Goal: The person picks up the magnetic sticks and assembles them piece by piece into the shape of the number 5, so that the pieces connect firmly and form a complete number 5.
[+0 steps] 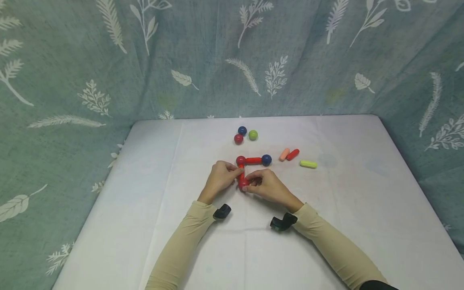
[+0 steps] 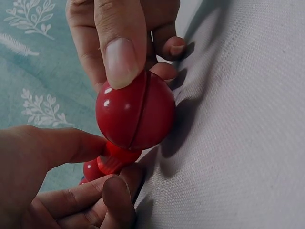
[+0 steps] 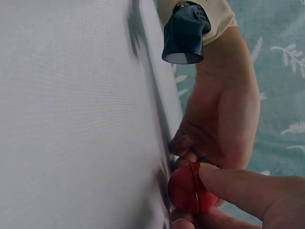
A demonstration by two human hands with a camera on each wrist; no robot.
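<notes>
My left hand [image 1: 219,178] pinches a red rod [image 1: 241,174] between thumb and fingers. At the rod's near end, my right hand [image 1: 269,186] grips a red ball [image 1: 243,183] with thumb and fingertips. A seam line runs around this ball [image 2: 136,112] in the left wrist view, and the rod meets it there. The rod's far end joins a second red ball [image 1: 241,160]. From that ball another red rod [image 1: 253,160] extends right to a blue ball [image 1: 266,160], making a corner shape on the table.
On the white-covered table [image 1: 195,145], a loose blue ball [image 1: 242,130], red ball [image 1: 238,139] and green ball [image 1: 253,135] lie farther back. To the right are a pink rod [image 1: 284,154], a red rod [image 1: 293,154] and a yellow-green rod [image 1: 308,164]. A leaf-patterned curtain [image 1: 210,52] stands behind.
</notes>
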